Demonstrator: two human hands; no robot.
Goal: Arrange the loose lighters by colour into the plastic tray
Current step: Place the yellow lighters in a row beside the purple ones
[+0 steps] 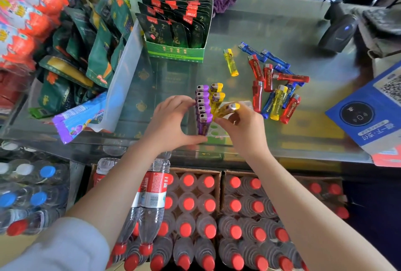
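Note:
A clear plastic tray stands on the glass counter, holding a row of several purple lighters and two upright yellow lighters beside them. My left hand grips the tray's left side, fingers against the purple row and thumb at its near edge. My right hand pinches a tilted yellow lighter over the yellow column. Loose red, blue and yellow lighters lie in a heap to the right. One yellow lighter lies apart, farther back.
A green box of tea packets stands behind the tray. Snack bags fill a bin at the left. A barcode scanner and a blue payment sign stand at the right. Bottled water crates sit below the counter edge.

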